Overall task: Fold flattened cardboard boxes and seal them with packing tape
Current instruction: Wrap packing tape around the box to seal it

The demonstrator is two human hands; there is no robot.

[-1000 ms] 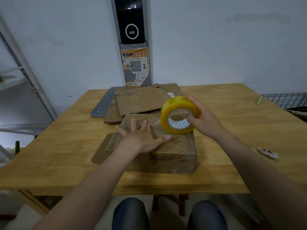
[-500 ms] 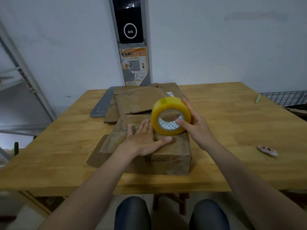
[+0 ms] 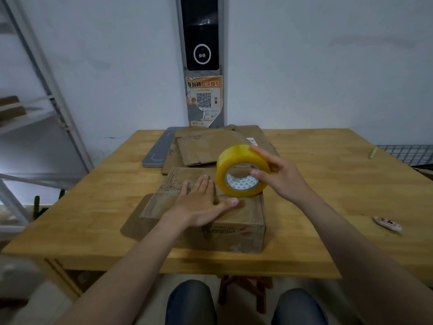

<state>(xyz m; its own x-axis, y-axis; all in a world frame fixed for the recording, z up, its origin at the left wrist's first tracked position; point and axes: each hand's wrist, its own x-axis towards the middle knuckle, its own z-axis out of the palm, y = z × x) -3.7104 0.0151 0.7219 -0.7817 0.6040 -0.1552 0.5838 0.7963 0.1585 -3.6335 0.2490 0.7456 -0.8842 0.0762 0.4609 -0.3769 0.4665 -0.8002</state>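
Box [image 3: 234,231] — flattened cardboard [image 3: 201,148] behind

setting: looks like a small parcel or packing room. evidence: bare white wall [image 3: 328,66] carrying a black wall unit [image 3: 201,34] with a ringed lens, and under it an orange poster [image 3: 204,100] with a qr code. plain wooden table [image 3: 328,184] serves as bench; a stack of flattened cardboard [image 3: 206,148] at its far side, one folded box [image 3: 236,221] and a yellow tape roll [image 3: 239,165] nearer. grey flat slab [image 3: 157,151] beside the stack. metal shelving [image 3: 54,106] at left, wire rack [image 3: 405,153] at right.
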